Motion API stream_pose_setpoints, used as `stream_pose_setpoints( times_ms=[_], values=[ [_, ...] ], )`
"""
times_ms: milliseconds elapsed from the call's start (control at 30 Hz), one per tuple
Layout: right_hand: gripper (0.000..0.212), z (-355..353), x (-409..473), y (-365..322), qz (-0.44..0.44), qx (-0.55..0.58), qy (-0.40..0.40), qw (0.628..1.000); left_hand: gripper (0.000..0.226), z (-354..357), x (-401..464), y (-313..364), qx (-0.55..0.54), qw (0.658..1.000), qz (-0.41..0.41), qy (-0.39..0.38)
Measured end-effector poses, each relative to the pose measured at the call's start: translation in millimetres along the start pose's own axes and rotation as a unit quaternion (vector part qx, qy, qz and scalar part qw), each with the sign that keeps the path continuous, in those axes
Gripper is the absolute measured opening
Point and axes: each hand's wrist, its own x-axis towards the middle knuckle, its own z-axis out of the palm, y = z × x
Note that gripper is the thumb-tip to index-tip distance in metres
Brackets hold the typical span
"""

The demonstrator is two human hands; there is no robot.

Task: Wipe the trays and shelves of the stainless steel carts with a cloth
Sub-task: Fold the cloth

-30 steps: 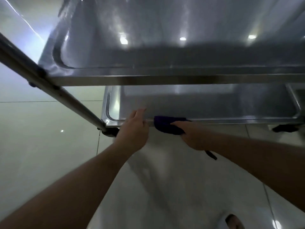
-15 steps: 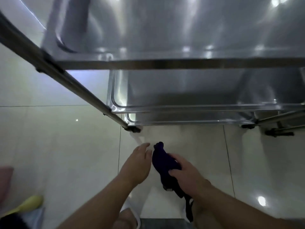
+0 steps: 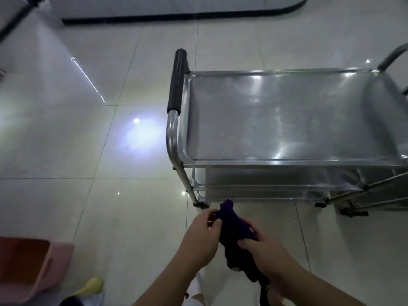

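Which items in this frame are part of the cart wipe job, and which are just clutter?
Job:
- purple cloth, held by both the left hand and the right hand
- stainless steel cart, with its top tray

Lying about:
- pink basin on the floor
- yellow thing beside it, too blurred to identify

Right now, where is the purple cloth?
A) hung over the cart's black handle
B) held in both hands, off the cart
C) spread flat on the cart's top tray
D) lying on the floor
B: the left hand and the right hand both grip the bunched purple cloth in front of the cart, and the cart's top tray has no cloth on it.
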Motion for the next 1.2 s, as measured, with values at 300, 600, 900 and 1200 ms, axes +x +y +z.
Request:
stream_pose_setpoints(
  times_ms=[300,600,900,1200],
  values=[
    [0.040,78,-98,-35,-0.082,0.138,0.025,0.987,0.007,-110,-77,35,-0.012,0.995,0.074,-0.057],
    [0.036,88,-118,-63,-0.045,0.249,0.031,0.967,0.008,-155,-98,88,-0.037,0.977,0.171,-0.121],
    [0.080,46,-64,-153,-0.105,0.134,-0.025,0.985,0.008,-185,-74,168,-0.034,0.976,0.160,-0.145],
    [0.031,-7,4,-246,-0.139,0.060,-0.093,0.984,0.015,-218,-15,220,-0.111,0.991,0.076,0.013]
  ],
)
